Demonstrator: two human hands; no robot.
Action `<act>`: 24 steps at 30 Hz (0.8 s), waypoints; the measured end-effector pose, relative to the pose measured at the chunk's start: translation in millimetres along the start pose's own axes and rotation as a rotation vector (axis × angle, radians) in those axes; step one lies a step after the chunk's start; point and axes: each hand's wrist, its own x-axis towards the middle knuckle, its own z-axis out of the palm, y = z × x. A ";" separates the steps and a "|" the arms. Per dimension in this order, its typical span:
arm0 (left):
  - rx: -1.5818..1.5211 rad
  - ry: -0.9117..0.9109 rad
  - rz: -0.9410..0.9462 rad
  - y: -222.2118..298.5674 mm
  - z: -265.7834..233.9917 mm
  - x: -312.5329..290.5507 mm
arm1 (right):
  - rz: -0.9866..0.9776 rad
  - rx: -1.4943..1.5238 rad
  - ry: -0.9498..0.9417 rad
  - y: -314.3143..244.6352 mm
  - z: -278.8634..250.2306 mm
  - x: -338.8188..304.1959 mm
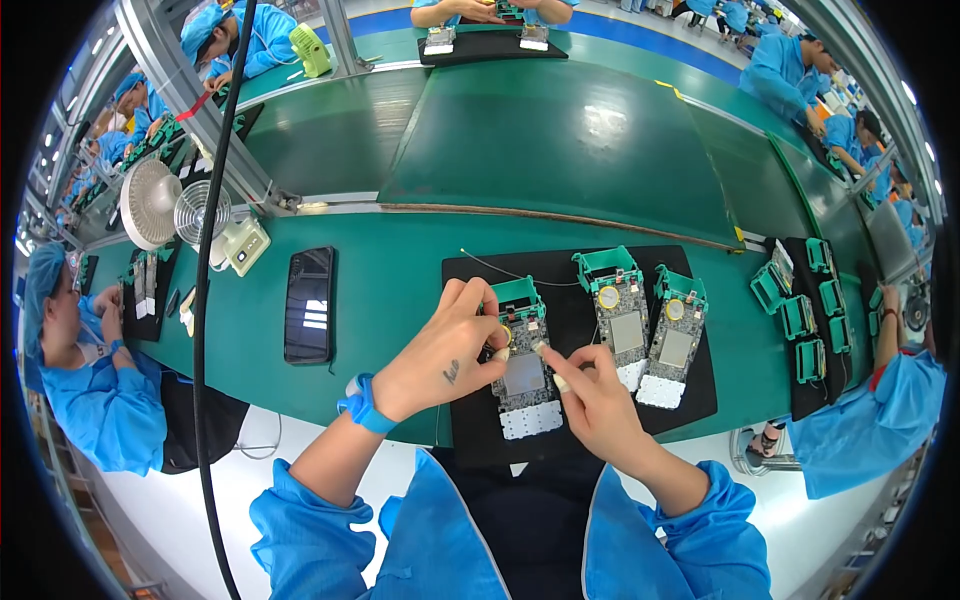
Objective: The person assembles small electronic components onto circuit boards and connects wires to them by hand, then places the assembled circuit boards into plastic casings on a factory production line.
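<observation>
In front of me a circuit board (523, 375) with a green plastic frame at its far end and a white perforated lower part lies on a black mat (690, 385). My left hand (446, 347) is closed in a pinch over its left edge, beside a round yellow-rimmed part; what the fingertips hold is hidden. From the right, my right hand (598, 400) grips the board's edge, index fingertip on its surface and thumb beside it. Pale finger cots cover some fingertips. Two similar boards, a middle board (625, 325) and a right board (672, 345), lie alongside.
A black phone (310, 305) lies on the green table left of the mat. Beyond it stand white fans (152, 204). A black cable (205, 300) hangs down at left. More green-framed boards (800, 317) lie on a mat at right. Co-workers in blue sit on both sides.
</observation>
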 end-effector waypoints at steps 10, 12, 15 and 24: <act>-0.010 0.001 -0.009 0.4 2.9 0.0 | 0.001 -0.142 -0.087 -7.6 9.8 3.6; -0.004 -0.007 -0.003 -0.2 1.5 1.1 | 0.006 -0.100 -0.073 -6.4 10.1 4.0; -0.006 -0.020 0.002 -1.2 0.3 2.1 | 0.047 0.030 -0.024 -0.1 10.3 3.0; -0.028 -0.049 0.010 -3.8 -4.3 3.2 | -0.014 -0.022 0.048 6.8 9.6 2.6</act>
